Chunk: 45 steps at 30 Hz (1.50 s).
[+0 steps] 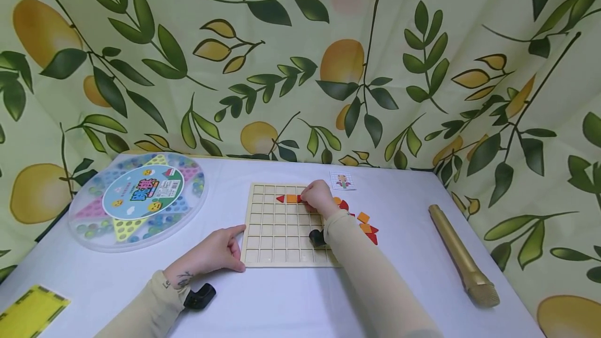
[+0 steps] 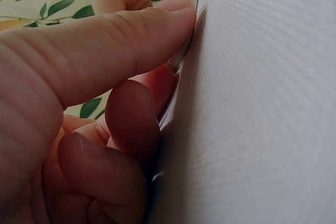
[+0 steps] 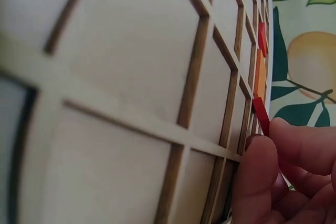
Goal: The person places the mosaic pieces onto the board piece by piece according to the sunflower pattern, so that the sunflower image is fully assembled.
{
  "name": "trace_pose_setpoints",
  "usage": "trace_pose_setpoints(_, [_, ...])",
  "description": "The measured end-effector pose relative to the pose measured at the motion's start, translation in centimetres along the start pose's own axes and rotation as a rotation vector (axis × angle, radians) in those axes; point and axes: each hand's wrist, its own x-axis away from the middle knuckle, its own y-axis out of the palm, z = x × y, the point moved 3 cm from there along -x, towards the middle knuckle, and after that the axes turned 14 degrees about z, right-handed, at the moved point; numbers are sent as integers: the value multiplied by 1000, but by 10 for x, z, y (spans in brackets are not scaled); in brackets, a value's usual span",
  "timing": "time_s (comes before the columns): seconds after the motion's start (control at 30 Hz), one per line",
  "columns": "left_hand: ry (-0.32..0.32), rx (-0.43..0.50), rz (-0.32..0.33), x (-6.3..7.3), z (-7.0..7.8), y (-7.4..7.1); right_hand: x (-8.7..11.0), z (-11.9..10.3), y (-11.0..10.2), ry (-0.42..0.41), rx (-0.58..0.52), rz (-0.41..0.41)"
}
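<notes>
A pale wooden grid board (image 1: 272, 231) lies on the white table. My left hand (image 1: 211, 249) touches its left edge, the index finger stretched along the edge and the thumb at the near corner. In the left wrist view the thumb (image 2: 131, 45) presses at the board's edge, with other fingers curled below it. My right hand (image 1: 319, 197) pinches a small red piece (image 3: 261, 115) over the board's far row. Left of it in that row sit an orange square (image 1: 291, 198) and a red triangle (image 1: 280, 198).
Loose orange (image 1: 363, 217) and red pieces (image 1: 372, 238) lie right of the board. A small picture card (image 1: 343, 181) is behind it. At left stands a round clear marble-game box (image 1: 197, 213), with a yellow item (image 1: 33, 312) nearer. A gold microphone (image 1: 465, 260) lies at right.
</notes>
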Motion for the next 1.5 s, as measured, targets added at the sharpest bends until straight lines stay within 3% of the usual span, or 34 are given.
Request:
trace_pose_setpoints(0.2, [-20,6,4,0,0,0,-2,-3,1,3,69,20])
trace_pose_setpoints(0.57, [-3,17,1,0,2,0,2,-7,-2,-77,165,27])
trace_pose_setpoints(0.83, [0,29,1,1,0,2,6,-4,-2,-103,171,47])
trace_pose_setpoints(1.03, [-19,10,3,0,0,3,9,-4,-16,-110,57,94])
trace_pose_setpoints(1.3, [-20,10,4,-1,1,2,16,7,-73,-112,-331,97])
trace_pose_setpoints(1.4, [-26,6,4,0,1,1,20,22,-93,-149,-365,126])
trace_pose_setpoints(1.5, [-18,-3,2,0,0,-1,23,40,-105,-138,-309,155])
